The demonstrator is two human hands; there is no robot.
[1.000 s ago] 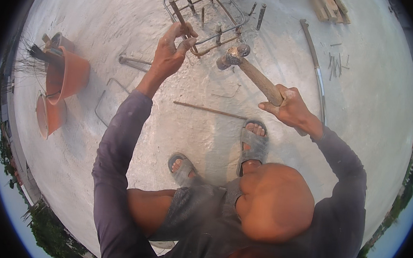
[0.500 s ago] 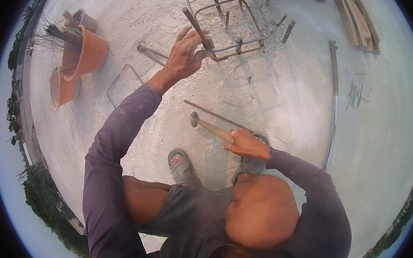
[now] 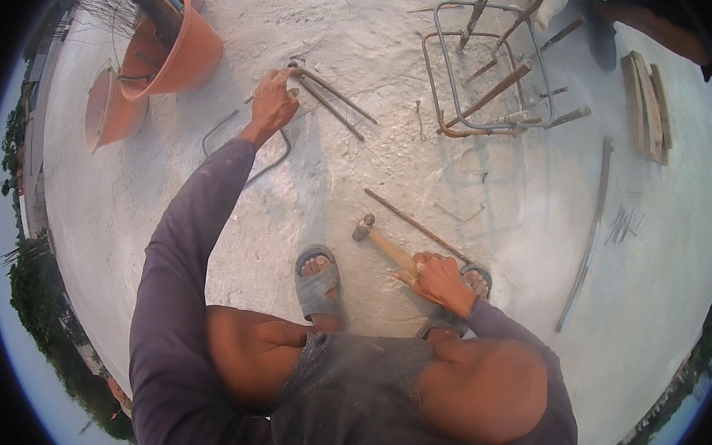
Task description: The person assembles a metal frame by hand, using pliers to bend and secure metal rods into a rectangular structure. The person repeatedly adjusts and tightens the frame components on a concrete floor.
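My left hand (image 3: 273, 107) reaches forward over the pale concrete, fingers bent round the head end of long-handled pincers (image 3: 329, 98). The pincers lie on the ground, handles spread toward the right. Just below that hand lies a bent steel rod (image 3: 272, 159). My right hand (image 3: 443, 283), close to my right foot, is closed round the wooden handle of a hammer (image 3: 391, 249). The hammer's head points up and left. A thin rusty rod (image 3: 413, 222) lies just beyond it. Square steel stirrups (image 3: 459, 115) surround several protruding rebars (image 3: 501, 93) at the far right.
Two orange buckets (image 3: 196, 64) stand at far left, one holding wires and tools. Wooden boards (image 3: 647, 106) and a long metal strip (image 3: 589, 245) lie on the right, near several nails or short wires (image 3: 623, 227). Another person's leg (image 3: 653, 30) shows at top right.
My left hand has let go of the rusty bar at the stirrups and moved left to the pincers. My right hand still holds the hammer. The view has shifted, and another person shows at top right.
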